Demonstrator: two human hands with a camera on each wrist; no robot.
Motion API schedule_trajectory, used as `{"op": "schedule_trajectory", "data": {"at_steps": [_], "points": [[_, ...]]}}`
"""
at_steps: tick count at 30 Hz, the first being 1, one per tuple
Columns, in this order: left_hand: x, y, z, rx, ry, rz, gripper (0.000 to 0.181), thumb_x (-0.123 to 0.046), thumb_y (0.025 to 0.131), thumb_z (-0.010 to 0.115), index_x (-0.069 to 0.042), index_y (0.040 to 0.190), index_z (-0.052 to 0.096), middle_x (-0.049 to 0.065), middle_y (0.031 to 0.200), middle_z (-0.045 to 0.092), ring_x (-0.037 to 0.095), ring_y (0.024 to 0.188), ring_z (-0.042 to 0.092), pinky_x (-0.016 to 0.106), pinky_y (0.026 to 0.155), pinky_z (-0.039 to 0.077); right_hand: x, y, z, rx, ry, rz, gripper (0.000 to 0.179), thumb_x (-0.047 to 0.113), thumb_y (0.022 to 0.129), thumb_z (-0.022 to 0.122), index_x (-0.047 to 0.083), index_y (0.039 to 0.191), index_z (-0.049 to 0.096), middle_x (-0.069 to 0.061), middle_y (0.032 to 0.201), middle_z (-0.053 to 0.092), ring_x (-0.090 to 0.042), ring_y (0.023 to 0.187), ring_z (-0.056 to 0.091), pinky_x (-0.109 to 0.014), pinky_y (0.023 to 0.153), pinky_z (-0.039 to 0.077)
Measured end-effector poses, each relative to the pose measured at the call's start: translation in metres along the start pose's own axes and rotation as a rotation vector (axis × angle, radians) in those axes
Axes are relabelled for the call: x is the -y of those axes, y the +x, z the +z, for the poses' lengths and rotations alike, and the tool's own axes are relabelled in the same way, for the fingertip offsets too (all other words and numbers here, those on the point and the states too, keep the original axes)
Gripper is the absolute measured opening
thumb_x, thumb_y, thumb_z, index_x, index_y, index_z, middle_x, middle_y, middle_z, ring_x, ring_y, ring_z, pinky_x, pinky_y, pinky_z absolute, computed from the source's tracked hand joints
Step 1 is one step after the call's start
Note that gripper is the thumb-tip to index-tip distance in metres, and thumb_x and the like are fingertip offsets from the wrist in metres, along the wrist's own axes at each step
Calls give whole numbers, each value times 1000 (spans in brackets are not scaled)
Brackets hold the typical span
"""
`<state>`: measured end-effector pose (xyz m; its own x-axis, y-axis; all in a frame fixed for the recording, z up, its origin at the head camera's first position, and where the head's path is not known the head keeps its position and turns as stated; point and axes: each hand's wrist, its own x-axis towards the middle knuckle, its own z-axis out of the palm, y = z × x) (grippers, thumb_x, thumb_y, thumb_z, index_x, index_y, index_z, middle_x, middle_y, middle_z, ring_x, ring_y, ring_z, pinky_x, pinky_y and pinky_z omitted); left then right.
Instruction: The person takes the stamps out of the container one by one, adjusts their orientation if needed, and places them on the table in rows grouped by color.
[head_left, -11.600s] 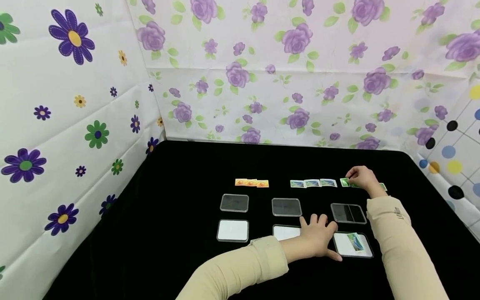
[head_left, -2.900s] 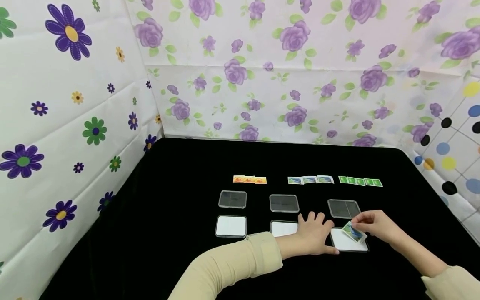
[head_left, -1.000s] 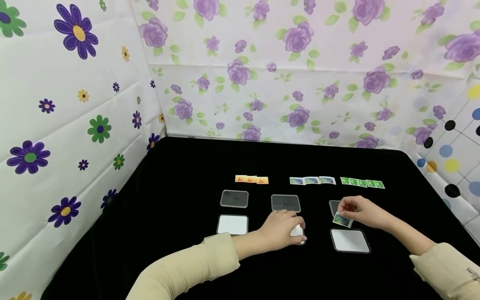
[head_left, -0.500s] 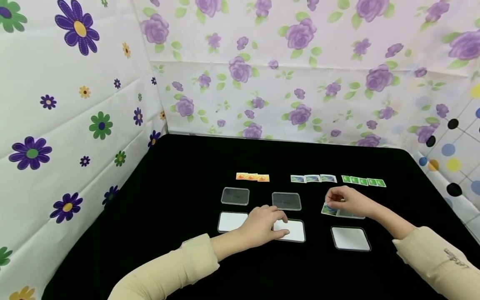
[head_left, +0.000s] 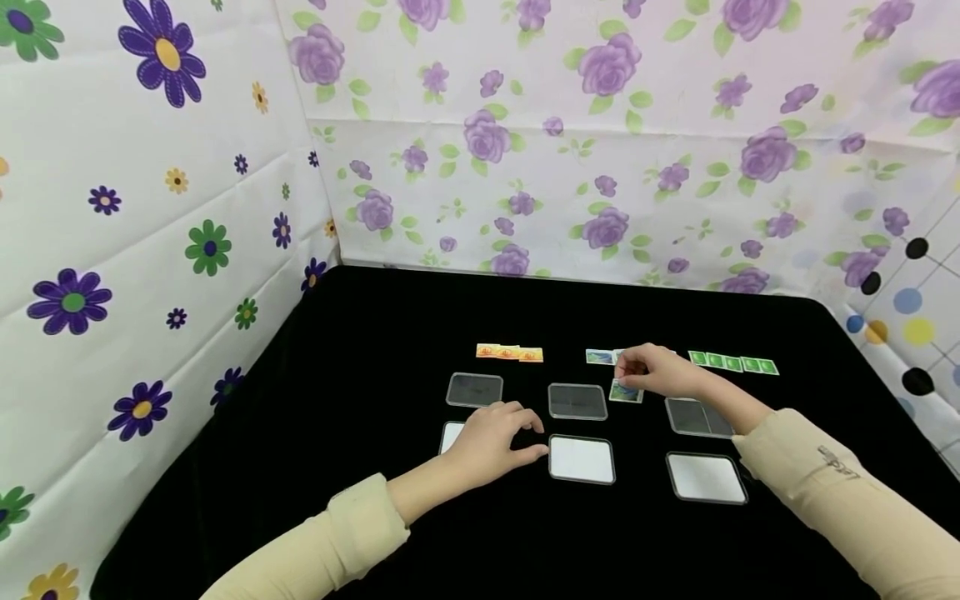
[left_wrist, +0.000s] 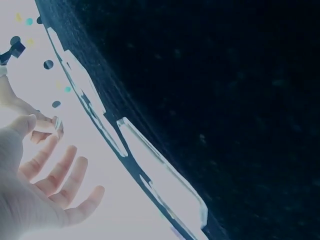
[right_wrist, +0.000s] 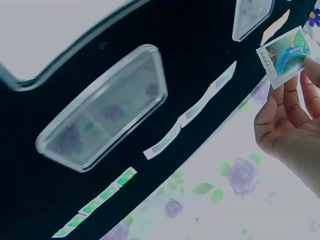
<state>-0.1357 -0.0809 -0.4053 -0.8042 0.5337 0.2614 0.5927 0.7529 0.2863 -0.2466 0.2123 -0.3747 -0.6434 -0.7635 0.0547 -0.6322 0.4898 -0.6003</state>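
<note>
My right hand (head_left: 660, 372) pinches a postage stamp (head_left: 626, 392) between thumb and fingers, in front of the row of blue stamps (head_left: 599, 357), which it partly covers. In the right wrist view the held stamp (right_wrist: 284, 56) shows perforated edges and a green and blue picture. My left hand (head_left: 491, 442) hovers with loosely bent fingers over the left white-lined case (head_left: 451, 435), hiding much of it; nothing is in its grasp. To its right lie the middle white-lined case (head_left: 581, 460) and the right one (head_left: 707, 477), both without a stamp.
Three clear lids, left (head_left: 475, 389), middle (head_left: 577, 402) and right (head_left: 686, 415), lie behind the cases. Farther back are orange stamps (head_left: 508, 353) and green stamps (head_left: 733, 362) in rows. Flowered sheets (head_left: 540, 183) stand behind the black tabletop (head_left: 390, 350).
My right hand earlier reached to the green row, then lifted the stamp off the right case and carried it left and away. My left hand moved left from the right case.
</note>
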Motion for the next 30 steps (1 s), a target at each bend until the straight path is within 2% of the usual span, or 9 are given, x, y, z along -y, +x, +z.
{"op": "schedule_trajectory", "data": {"at_steps": [5, 9, 13, 19, 21, 23, 25, 30], "points": [[6, -2, -3, -19, 37, 2, 25, -39, 85, 68, -20, 100, 67, -4, 95, 67, 11, 87, 61, 28, 75, 49, 0, 19, -3, -8, -41, 73, 6, 5, 92, 58, 4, 89, 62, -4, 79, 61, -6, 67, 48, -25, 63, 43], [8, -2, -5, -26, 40, 13, 26, -40, 85, 67, -19, 101, 67, -3, 96, 67, 13, 88, 62, 29, 73, 50, -1, 31, -4, 9, -45, 121, 7, 6, 92, 58, 3, 87, 62, -4, 77, 60, -8, 64, 46, -24, 61, 41], [9, -3, -7, -33, 37, 10, 26, -39, 85, 68, -19, 101, 67, -3, 97, 67, 14, 90, 62, 30, 75, 50, -7, 43, -8, 19, -15, 124, 8, 7, 92, 58, 2, 87, 62, -7, 75, 59, -9, 62, 44, -26, 60, 39], [10, -3, -9, -23, 21, 2, 26, -39, 85, 67, -19, 102, 66, -2, 98, 67, 14, 92, 62, 32, 76, 50, -30, 65, -8, 32, 71, 54, 14, 18, 93, 60, 7, 85, 63, -3, 72, 59, -10, 61, 46, -28, 58, 40], [9, -3, -11, -19, 9, -10, 27, -39, 86, 66, -19, 103, 66, -1, 100, 67, 15, 93, 62, 34, 78, 50, -35, 72, -6, 27, 56, 86, 13, 17, 92, 60, 7, 85, 63, -2, 72, 59, -10, 61, 47, -28, 59, 41], [10, -4, -12, -19, -2, -24, 27, -39, 86, 66, -19, 104, 65, -1, 101, 67, 15, 95, 62, 36, 80, 49, -37, 80, -5, 17, 36, 109, 11, 12, 92, 59, 4, 86, 63, -5, 73, 59, -10, 61, 46, -28, 60, 40], [11, -6, -12, -16, -6, -40, 27, -39, 86, 65, -19, 104, 65, -2, 101, 67, 14, 95, 61, 36, 82, 49, -31, 88, -3, 25, 3, 168, 10, 6, 91, 58, -3, 88, 62, -11, 75, 59, -10, 63, 46, -28, 63, 41], [15, -10, -11, -21, 0, -60, 27, -39, 86, 66, -19, 103, 65, -3, 99, 66, 13, 93, 61, 37, 82, 49, -33, 104, 0, 96, 54, 204, 12, 2, 90, 57, -9, 92, 61, -20, 80, 60, -11, 63, 45, -29, 64, 41]]}}
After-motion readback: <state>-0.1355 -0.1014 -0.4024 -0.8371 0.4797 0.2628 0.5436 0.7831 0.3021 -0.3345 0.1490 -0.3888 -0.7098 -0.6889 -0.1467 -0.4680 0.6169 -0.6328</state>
